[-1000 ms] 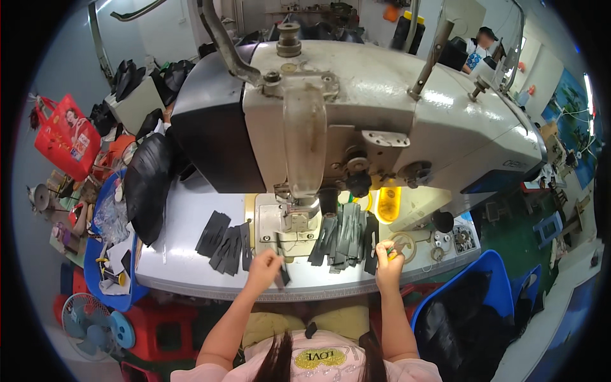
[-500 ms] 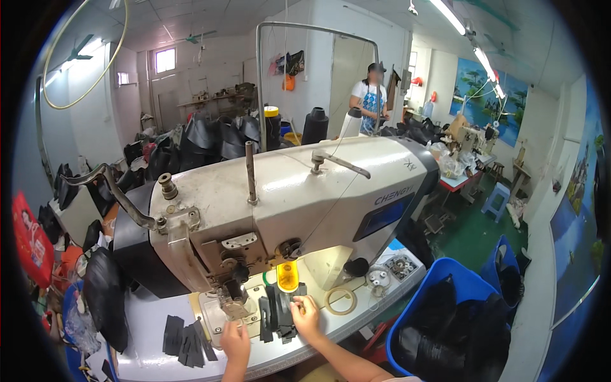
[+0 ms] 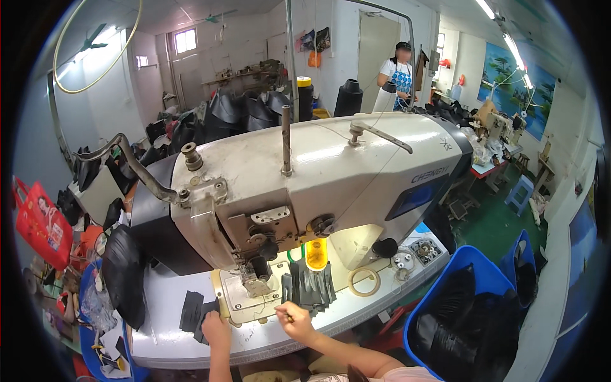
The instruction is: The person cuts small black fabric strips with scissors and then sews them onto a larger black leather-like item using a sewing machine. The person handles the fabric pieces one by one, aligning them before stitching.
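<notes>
At the left of a white sewing machine (image 3: 318,172), my left hand (image 3: 216,331) has its fingers closed at the edge of a black strip (image 3: 209,311), over a small pile of black strips (image 3: 190,311). My right hand (image 3: 296,322) is in front of the needle plate (image 3: 258,299), fingers pinched round a small dark and brass-coloured tool (image 3: 289,316) whose kind I cannot make out. Just beyond that hand, a larger bunch of black strips (image 3: 313,290) lies on the machine bed, below a yellow oval piece (image 3: 316,254). The presser foot (image 3: 257,280) stands between the two piles.
A tape roll (image 3: 363,281) and a tray of bobbins (image 3: 425,251) lie on the table's right part. Beside it stands a blue bin (image 3: 468,254) of black pieces. At left hangs a red bag (image 3: 42,223). Another person (image 3: 400,73) stands beyond the machine.
My left hand has moved left from in front of the presser foot to the left pile of strips. My right hand has come off the right bunch toward the needle plate. The view has shifted.
</notes>
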Demonstrator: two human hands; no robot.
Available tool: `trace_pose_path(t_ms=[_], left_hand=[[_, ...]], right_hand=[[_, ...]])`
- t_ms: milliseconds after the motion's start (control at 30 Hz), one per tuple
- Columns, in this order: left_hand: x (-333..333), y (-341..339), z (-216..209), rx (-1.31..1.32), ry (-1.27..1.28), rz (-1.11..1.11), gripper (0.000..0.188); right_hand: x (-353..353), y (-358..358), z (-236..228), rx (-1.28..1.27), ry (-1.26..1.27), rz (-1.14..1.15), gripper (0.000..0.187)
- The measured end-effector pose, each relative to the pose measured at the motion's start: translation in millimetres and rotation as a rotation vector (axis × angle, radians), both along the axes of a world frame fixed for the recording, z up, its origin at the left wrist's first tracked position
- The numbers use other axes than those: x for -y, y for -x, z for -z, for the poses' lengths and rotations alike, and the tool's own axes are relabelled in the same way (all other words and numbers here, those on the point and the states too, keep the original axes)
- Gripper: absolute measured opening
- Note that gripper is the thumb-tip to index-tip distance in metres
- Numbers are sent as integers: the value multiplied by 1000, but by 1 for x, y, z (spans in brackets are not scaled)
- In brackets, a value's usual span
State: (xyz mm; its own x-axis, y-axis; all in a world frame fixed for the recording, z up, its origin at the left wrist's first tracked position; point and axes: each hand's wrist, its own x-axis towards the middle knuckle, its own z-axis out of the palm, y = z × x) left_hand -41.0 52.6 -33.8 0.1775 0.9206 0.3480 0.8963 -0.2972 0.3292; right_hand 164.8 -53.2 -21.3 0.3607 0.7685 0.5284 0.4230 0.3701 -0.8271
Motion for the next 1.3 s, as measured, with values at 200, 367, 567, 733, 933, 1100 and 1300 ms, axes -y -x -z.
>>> trace_pose_path(t_ms=[200,367,567,733,933,1100,1300], left_hand=[[41,-25,-33,563,-6,184,10],[60,-37,-3,1008,533,240,6],[60,-43,-1,1218,658,295,5],[64,-45,-1,1231,701,314,4],[61,-38,-2,1129,759,351,4],[59,-43,-16,1110,799,347,7],[59,-43,-9,965,816,396,7]], right_hand=[[-3,34,3,24,63,-233,18],[-1,43,2,40,150,-139,23],[1,36,11,123,76,-112,20],[0,32,9,89,87,-132,12],[-1,26,11,166,57,-148,11],[1,19,-6,241,114,-197,21],[3,12,-1,273,125,-246,21]])
